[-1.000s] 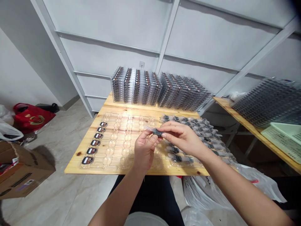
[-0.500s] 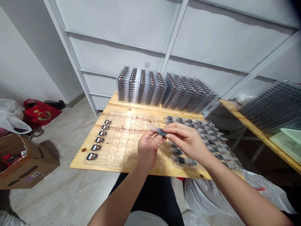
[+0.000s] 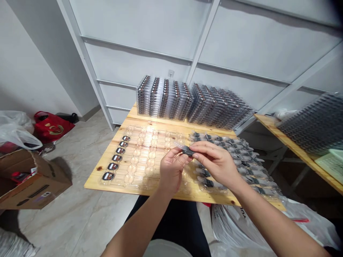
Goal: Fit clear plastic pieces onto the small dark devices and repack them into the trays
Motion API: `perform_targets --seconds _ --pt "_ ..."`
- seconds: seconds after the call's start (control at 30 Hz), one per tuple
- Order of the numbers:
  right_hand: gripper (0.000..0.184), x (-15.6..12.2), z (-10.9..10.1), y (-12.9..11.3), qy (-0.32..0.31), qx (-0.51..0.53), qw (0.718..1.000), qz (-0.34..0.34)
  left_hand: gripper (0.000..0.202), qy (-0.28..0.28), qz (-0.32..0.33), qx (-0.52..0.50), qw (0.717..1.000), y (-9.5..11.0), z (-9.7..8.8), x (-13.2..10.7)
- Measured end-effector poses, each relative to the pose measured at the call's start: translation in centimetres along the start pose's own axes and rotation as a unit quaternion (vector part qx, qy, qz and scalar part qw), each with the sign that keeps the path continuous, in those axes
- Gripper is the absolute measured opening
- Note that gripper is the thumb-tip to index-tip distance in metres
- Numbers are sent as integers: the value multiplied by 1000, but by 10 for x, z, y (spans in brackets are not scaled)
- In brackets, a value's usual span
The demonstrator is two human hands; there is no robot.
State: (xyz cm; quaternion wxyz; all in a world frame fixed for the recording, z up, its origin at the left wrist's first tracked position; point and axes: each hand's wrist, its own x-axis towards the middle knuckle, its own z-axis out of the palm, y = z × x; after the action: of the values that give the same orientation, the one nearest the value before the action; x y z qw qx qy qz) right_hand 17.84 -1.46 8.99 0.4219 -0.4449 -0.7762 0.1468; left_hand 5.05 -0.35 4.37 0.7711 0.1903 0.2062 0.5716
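Observation:
Above the middle of the table, both hands pinch one small dark oval piece (image 3: 187, 151) with a pale translucent strip on its left side. My left hand (image 3: 172, 167) has thumb and fingers closed on the piece's left end. From the right, my right hand (image 3: 214, 159) grips its other end between thumb and fingertips. Beneath lies a clear plastic tray (image 3: 138, 157) of round hollows, its left column holding several small black pieces with white-and-orange faces (image 3: 113, 166). To the right, another tray (image 3: 214, 191) carries rows of dark pieces with translucent strips (image 3: 209, 182), partly hidden by my right hand.
Tall stacks of filled clear trays (image 3: 164, 100) stand along the back of the wooden table (image 3: 98, 175). A second wooden table (image 3: 289, 135) at right holds another stack and a pale green basket (image 3: 331, 166). A cardboard box (image 3: 40, 185) and red bag (image 3: 53, 126) sit on the left floor.
The view has shifted slightly, so everything appears a little further right. Both hands keep their pinch on the same dark oval piece.

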Motion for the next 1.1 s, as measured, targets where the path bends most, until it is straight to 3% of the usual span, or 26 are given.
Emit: perform_targets --seconds 0.73,0.87,1.0,1.1 --pt "15 -4 2 6 16 78 994 74 34 9 -6 6 1000 -2 -1 1" --pt "17 -4 2 9 27 147 978 147 34 10 -9 6 1000 -2 1 1" --pt "26 -6 2 16 28 229 944 236 33 16 -8 4 1000 -2 2 1" --pt "29 -7 3 19 25 268 926 264 32 10 -5 7 1000 -1 2 0"
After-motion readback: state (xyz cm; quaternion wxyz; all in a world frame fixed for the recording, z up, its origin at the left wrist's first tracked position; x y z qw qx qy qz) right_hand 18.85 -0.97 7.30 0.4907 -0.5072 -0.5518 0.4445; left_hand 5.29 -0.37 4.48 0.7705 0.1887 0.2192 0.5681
